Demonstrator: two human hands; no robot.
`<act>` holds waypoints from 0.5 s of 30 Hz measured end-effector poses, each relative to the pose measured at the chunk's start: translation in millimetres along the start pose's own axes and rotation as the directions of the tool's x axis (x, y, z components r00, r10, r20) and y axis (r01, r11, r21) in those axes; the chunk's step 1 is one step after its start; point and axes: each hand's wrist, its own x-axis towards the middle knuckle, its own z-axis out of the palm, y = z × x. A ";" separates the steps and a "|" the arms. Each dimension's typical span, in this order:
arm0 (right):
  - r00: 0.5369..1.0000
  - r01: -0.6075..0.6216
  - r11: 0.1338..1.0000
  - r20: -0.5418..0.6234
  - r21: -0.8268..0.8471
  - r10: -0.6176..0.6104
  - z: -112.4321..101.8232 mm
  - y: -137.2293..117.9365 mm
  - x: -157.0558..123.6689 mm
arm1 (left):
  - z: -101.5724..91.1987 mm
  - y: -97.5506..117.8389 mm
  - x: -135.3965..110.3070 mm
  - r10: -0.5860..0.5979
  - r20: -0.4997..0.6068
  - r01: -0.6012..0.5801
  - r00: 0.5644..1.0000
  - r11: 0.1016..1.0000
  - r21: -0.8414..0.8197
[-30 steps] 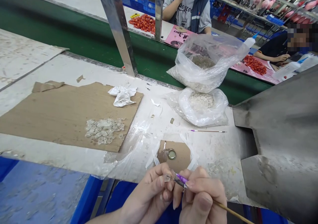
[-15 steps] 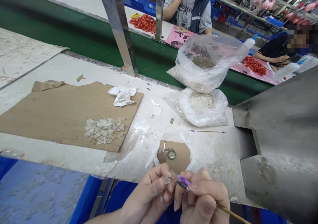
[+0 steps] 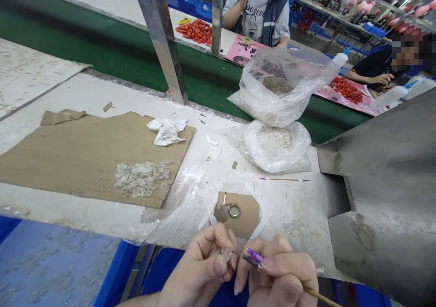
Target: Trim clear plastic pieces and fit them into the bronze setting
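My left hand (image 3: 204, 266) pinches a small clear plastic piece (image 3: 227, 253) between thumb and fingertips. In my right hand (image 3: 286, 270) is a thin paintbrush (image 3: 255, 255) with a purple end and a wooden handle, held like a pen. A dark, slim tip lies alongside the purple part; whether it is a second tool I cannot tell. A small gap separates the brush from the clear piece. Just beyond my hands, a bottle cap (image 3: 234, 210) rests on a small taped-down cardboard piece (image 3: 250, 207).
Clear pieces (image 3: 143, 179) lie heaped on a cardboard sheet (image 3: 78, 148), near a crumpled white tissue (image 3: 166, 131). Another brush (image 3: 284, 179) lies below two plastic bags (image 3: 272, 111). A metal panel (image 3: 384, 193) stands at right. Two people sit across the green belt (image 3: 112, 61).
My right hand has shifted slightly right and down, widening the gap between the brush and the clear piece. The left hand still pinches the piece, which has turned a little.
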 end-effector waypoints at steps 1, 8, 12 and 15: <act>1.000 -0.004 1.000 -0.001 -0.010 0.004 -0.4 0.1 -0.2 | -0.2 -0.2 0.0 0.002 -0.001 -0.002 1.000 1.000 0.006; 1.000 0.006 1.000 -0.001 -0.019 -0.006 -3.0 1.5 -0.2 | 1.5 -0.4 -0.2 0.006 -0.015 -0.006 1.000 1.000 0.003; 1.000 0.002 1.000 -0.003 0.003 -0.002 1.7 -0.8 -0.4 | 5.5 -0.1 0.4 0.017 -0.031 -0.018 0.999 1.000 -0.011; 1.000 -0.003 1.000 -0.021 0.030 0.004 4.6 -4.7 1.3 | 7.4 -0.1 0.8 0.038 -0.047 -0.037 0.998 0.999 0.018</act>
